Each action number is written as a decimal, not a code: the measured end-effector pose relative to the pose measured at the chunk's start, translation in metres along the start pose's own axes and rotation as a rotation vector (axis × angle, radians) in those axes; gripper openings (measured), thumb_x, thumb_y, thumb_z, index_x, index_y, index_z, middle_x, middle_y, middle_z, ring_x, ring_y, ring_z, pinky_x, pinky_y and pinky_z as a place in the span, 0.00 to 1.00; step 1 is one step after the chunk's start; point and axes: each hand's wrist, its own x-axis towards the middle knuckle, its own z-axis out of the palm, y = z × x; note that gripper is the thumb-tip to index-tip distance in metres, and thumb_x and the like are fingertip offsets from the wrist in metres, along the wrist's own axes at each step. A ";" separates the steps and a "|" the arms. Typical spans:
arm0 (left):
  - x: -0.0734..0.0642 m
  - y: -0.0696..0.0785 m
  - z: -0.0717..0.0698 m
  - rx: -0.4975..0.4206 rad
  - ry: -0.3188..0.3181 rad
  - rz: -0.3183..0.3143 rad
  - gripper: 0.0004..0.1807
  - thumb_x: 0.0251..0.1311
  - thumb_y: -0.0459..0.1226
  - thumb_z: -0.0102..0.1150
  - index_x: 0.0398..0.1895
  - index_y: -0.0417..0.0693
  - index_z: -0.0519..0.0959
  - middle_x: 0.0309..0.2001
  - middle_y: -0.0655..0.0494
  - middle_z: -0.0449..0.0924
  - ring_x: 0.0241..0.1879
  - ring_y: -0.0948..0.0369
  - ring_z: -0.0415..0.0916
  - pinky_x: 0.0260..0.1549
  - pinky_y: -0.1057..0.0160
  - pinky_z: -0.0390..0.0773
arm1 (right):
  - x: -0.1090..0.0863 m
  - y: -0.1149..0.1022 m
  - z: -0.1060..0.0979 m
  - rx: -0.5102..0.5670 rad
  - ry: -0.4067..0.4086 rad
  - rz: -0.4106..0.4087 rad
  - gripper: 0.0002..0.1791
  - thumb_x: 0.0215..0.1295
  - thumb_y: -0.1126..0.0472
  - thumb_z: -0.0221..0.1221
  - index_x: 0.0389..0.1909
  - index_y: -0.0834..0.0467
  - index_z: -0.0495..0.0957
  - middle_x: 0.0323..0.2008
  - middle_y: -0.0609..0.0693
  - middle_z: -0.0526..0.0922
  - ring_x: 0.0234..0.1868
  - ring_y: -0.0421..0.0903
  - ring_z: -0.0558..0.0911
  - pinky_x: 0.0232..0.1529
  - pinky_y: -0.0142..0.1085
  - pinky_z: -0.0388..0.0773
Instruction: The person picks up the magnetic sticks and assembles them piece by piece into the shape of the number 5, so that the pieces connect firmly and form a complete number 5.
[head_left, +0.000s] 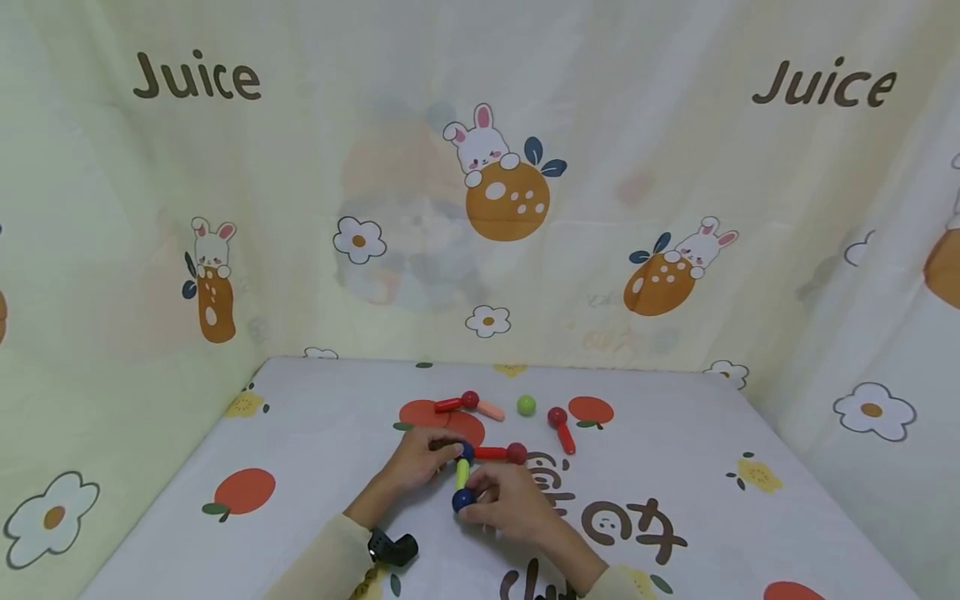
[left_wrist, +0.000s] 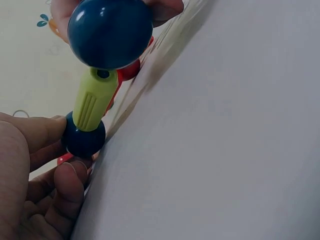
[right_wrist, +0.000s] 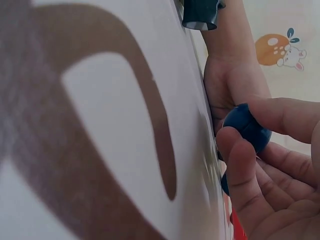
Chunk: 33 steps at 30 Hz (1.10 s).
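Left hand [head_left: 420, 457] pinches the far blue ball [head_left: 466, 451]; right hand [head_left: 513, 500] has the near blue ball [head_left: 464, 500] between thumb and fingers. Both grips narrow, sized to the balls. Yellow-green rod [head_left: 462, 474] bridges the two balls, running near-far. Red rod [head_left: 491, 453] goes right from the far blue ball, ending in a red ball [head_left: 517, 453] just beyond the right hand.

Left wrist view shows a dark opening at the rod's near end, by the ball. Can't tell if that joint is fully seated.

Risks, my read:
- Near joint pops apart if the right hand pulls or twists off the rod's axis.
- Far joint works loose or swivels if the left grip slips; smooth round ball, fingertips only. Red rod would swing with it.
- Right hand is close to the red rod's end; lifting or moving far could knock that ball and lever the corner apart.
- Green ball [head_left: 527, 406] lies loose on the far side, could roll if the surface [head_left: 315, 442] gets bumped.
- Ball-and-rod piece [head_left: 566, 438] to the right and two-rod piece [head_left: 447, 405] far left are unheld; a wide reach could clip either.
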 end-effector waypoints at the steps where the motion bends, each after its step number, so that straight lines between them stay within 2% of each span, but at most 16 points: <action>1: 0.000 0.000 0.000 -0.002 0.001 -0.003 0.15 0.70 0.42 0.61 0.54 0.47 0.85 0.33 0.53 0.82 0.24 0.61 0.73 0.23 0.65 0.76 | 0.000 0.000 0.000 0.002 -0.001 0.007 0.15 0.56 0.60 0.74 0.43 0.55 0.84 0.34 0.47 0.84 0.24 0.42 0.81 0.24 0.32 0.79; 10: -0.001 0.002 0.000 0.004 0.005 0.000 0.15 0.70 0.42 0.61 0.54 0.47 0.86 0.34 0.56 0.82 0.26 0.60 0.74 0.25 0.64 0.77 | 0.002 0.000 0.004 -0.035 0.011 0.040 0.11 0.58 0.62 0.73 0.41 0.53 0.83 0.30 0.46 0.85 0.26 0.45 0.82 0.24 0.34 0.79; 21: -0.002 0.003 0.000 0.018 0.004 0.002 0.14 0.70 0.42 0.61 0.54 0.47 0.86 0.34 0.54 0.82 0.25 0.60 0.73 0.24 0.64 0.77 | 0.002 0.001 0.005 -0.041 0.003 0.044 0.12 0.58 0.62 0.73 0.41 0.53 0.82 0.32 0.45 0.84 0.29 0.45 0.83 0.27 0.34 0.79; 27: -0.002 0.002 0.000 0.020 0.010 0.006 0.15 0.70 0.42 0.61 0.54 0.47 0.86 0.35 0.58 0.83 0.25 0.61 0.74 0.24 0.64 0.77 | 0.003 0.002 0.004 -0.039 -0.008 0.044 0.12 0.58 0.63 0.72 0.41 0.53 0.82 0.32 0.45 0.85 0.29 0.45 0.83 0.27 0.34 0.80; 33: -0.002 0.003 0.000 0.015 0.006 0.009 0.15 0.70 0.41 0.62 0.54 0.46 0.85 0.33 0.54 0.82 0.24 0.61 0.73 0.23 0.64 0.76 | 0.002 0.001 0.003 -0.018 -0.021 0.043 0.14 0.57 0.65 0.72 0.43 0.54 0.82 0.33 0.46 0.85 0.30 0.45 0.83 0.27 0.34 0.80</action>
